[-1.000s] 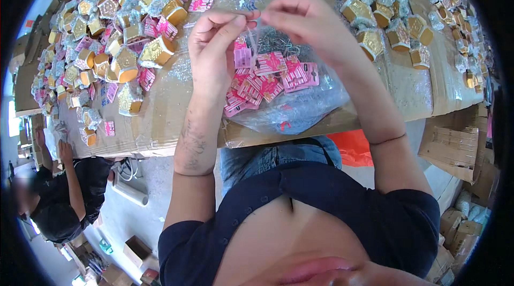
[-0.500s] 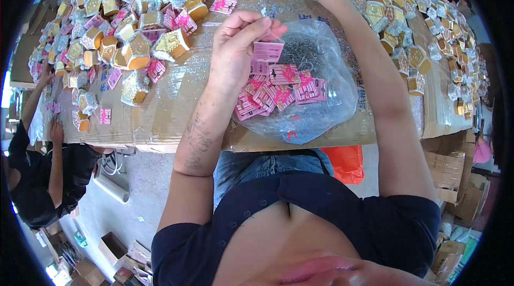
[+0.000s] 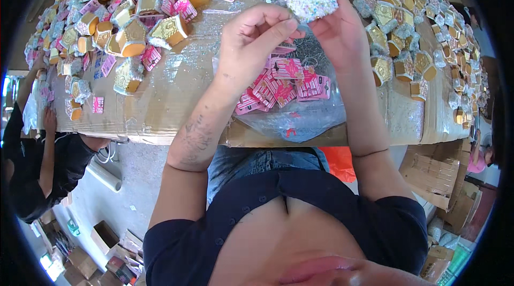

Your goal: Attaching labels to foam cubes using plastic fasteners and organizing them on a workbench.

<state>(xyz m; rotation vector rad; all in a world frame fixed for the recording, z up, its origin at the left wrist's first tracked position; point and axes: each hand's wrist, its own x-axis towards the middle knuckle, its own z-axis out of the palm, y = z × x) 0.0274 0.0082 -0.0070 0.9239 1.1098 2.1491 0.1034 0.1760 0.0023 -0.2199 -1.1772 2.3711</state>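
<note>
My right hand (image 3: 345, 32) holds a small house-shaped ornament (image 3: 312, 0), gold on its side, white along its edge and covered with sparkly white beads. Close against its lower left, the fingers of my left hand (image 3: 257, 37) are pinched together. A pink card tag (image 3: 284, 49) shows edge-on just under them; the fingertips' exact hold on it is partly hidden. Beneath both hands lies a clear plastic bag (image 3: 316, 120) with a pile of pink striped card tags (image 3: 284, 90) on it. Thin dark metal pieces (image 3: 313, 53), perhaps wire hooks, show behind the tags.
Similar ornaments heap up at the left (image 3: 131, 42), with pink tags among them, and at the right (image 3: 396, 16). Cardboard (image 3: 160, 109) covers the table. Another person's arm (image 3: 48, 147) reaches in at far left. Boxes (image 3: 433, 173) stand on the floor.
My right hand has come back from the far right of the table, bringing a beaded ornament to my left hand. The left hand has shifted slightly right, with its tag now mostly hidden.
</note>
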